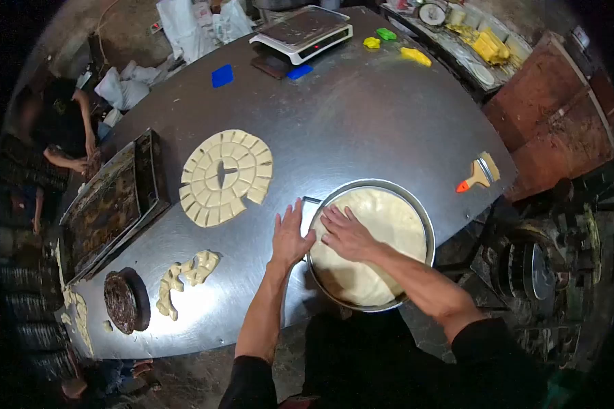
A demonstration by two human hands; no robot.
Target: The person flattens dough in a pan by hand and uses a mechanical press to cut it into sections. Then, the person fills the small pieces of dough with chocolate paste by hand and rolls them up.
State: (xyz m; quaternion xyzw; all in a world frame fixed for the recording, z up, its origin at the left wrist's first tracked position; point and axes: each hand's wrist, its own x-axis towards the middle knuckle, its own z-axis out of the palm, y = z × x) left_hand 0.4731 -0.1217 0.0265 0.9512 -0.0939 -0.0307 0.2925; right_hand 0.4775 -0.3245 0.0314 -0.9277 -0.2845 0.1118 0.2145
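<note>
A round metal pan (429, 228) stands at the near edge of the table, lined with a flat sheet of pale dough (392, 211). My right hand (348, 235) lies on the left part of the dough, fingers stretched out and apart. Just outside the pan's left rim is my left hand (290, 235), its fingers extended and its thumb towards the rim. Close to its fingertips, a small handle (312, 200) sticks out from the pan. Left of my hands, a dough disc (211, 198) cut into many pieces rests on the tabletop.
Dough scraps (198, 268) and a dark round lump (121, 303) lie at near left, beside stacked black trays (109, 211). A brush (479, 174) is at right. A scale (303, 34), blue scrapers (222, 76) and yellow pieces (416, 56) sit farther back. Another person (65, 123) works at far left.
</note>
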